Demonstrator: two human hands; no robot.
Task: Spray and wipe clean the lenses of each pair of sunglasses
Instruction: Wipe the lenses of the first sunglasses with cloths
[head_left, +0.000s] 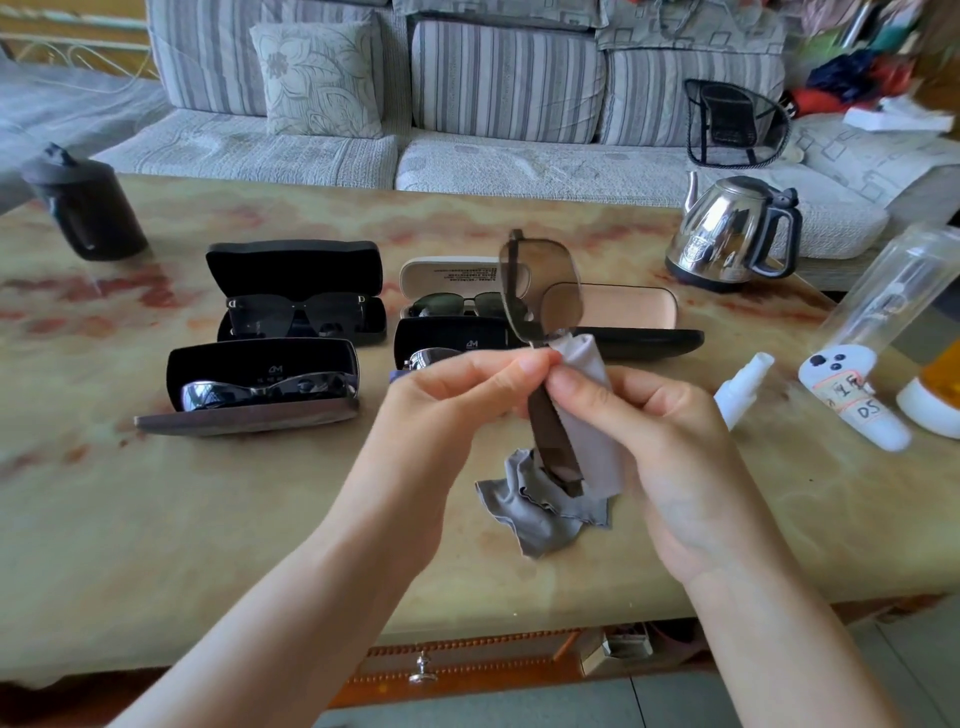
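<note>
Head view: left hand (457, 395) and right hand (644, 415) both pinch cloth-wrapped sunglasses (540, 306) between them.

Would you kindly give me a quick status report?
Left hand pinches brown sunglasses. Right hand holds them through grey cloth. Nothing blocking.

A home living room: striped sofa (509, 83) with cushions behind a marble-topped coffee table (156, 519), steel kettle (735, 234).

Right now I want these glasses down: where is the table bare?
Bare table lies near the edge, left of the grey cloth and before the front-left case; also between the dark jug and the cases. Crowded: centre cases, right side by spray bottle.
</note>
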